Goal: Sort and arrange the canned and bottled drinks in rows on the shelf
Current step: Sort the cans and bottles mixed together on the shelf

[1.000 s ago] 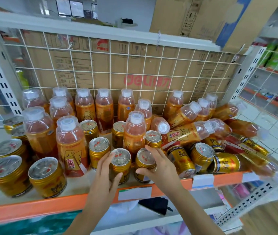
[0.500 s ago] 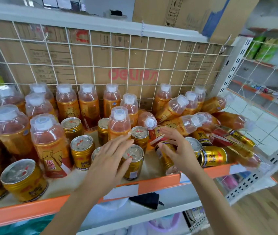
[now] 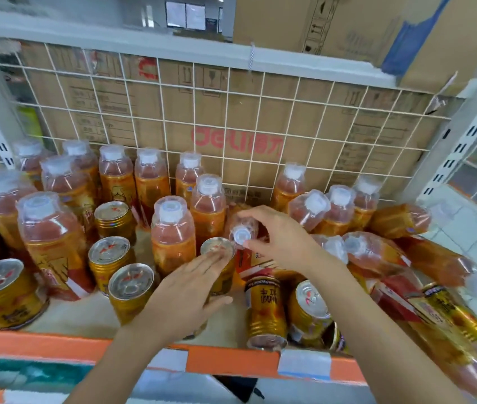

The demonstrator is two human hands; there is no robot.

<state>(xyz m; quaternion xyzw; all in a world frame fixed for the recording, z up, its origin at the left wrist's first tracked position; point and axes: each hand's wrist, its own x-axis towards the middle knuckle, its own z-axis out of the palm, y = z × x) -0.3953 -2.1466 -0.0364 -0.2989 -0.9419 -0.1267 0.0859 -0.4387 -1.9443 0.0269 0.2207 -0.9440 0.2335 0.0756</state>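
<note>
Rightward, toppled bottles (image 3: 377, 253), fallen cans (image 3: 266, 310), cardboard (image 3: 304, 118) behind

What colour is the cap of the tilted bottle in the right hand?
White cap on the bottle in the right hand; head view.

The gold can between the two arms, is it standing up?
No, lying on its side: the gold can shows its whole label, one end toward the orange shelf edge.

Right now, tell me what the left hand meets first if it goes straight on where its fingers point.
The upright gold can; fingertips of the left hand seem to touch its lid, though depth is unclear.
</note>
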